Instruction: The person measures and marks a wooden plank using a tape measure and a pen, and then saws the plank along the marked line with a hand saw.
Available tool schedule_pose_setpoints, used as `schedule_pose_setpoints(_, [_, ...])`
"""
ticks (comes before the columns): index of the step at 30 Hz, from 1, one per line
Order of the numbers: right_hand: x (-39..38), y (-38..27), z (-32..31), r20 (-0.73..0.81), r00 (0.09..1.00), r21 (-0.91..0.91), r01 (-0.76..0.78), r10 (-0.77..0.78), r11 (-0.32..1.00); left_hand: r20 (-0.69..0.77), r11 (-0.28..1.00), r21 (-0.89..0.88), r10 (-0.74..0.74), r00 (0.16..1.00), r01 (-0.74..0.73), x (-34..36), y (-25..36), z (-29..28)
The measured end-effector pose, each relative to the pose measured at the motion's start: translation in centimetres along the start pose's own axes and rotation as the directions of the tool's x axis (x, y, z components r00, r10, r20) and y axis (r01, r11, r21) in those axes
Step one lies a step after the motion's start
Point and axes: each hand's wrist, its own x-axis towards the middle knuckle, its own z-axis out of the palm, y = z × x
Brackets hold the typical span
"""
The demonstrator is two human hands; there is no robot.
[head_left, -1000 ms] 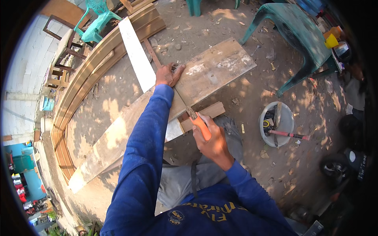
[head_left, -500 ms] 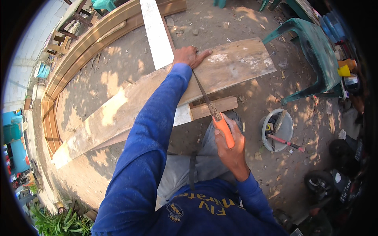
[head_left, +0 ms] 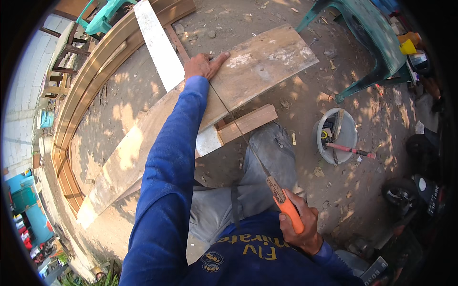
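Note:
A long weathered wooden board [head_left: 267,62] lies slantwise in front of me, a thin cut line running across it. My left hand [head_left: 204,66] presses on its far edge beside that line, fingers curled at the edge and thumb stretched along the top. Low on the right, my right hand [head_left: 303,224] is wrapped round the orange handle of a handsaw [head_left: 253,151]. The saw's narrow blade slants up to the board's near edge, where its far end meets the cut. Beneath the board are a white plank [head_left: 160,45] and a wooden block [head_left: 250,125].
A white bucket [head_left: 317,143] with tools and a red-handled tool stands on the dirt at right. Behind it is a green plastic chair [head_left: 377,52]. Long brown wooden frames [head_left: 62,138] lie at left. Motorbike parts [head_left: 403,195] show at lower right.
My right hand has drawn the saw back toward my body, down and to the right, so more blade shows. My left hand keeps its place on the board. The whole view has shifted slightly.

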Motion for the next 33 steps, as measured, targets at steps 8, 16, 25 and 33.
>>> schedule_pose_setpoints(8, [6.4,2.5,4.5,0.007,0.993,0.158,-0.115,0.116,0.981,0.001,0.996,-0.089,-0.029,1.0,0.029,0.3,-0.8,-0.2])
schedule_pose_setpoints(16, [0.1,2.3,0.7,-0.05,0.999,0.093,-0.014,0.019,0.996,-0.015,1.0,-0.009,0.007,1.0,-0.007,0.2,0.2,0.3])
schedule_pose_setpoints(25, [1.5,3.6,2.8,-0.069,0.997,0.144,-0.014,0.024,0.989,0.008,1.0,0.004,0.029,1.0,-0.029,1.0,-0.7,0.5])
schedule_pose_setpoints(33, [7.6,4.3,3.8,-0.002,0.997,0.138,-0.081,0.082,0.987,-0.012,0.999,0.021,0.049,0.999,-0.049,0.7,0.5,0.5])
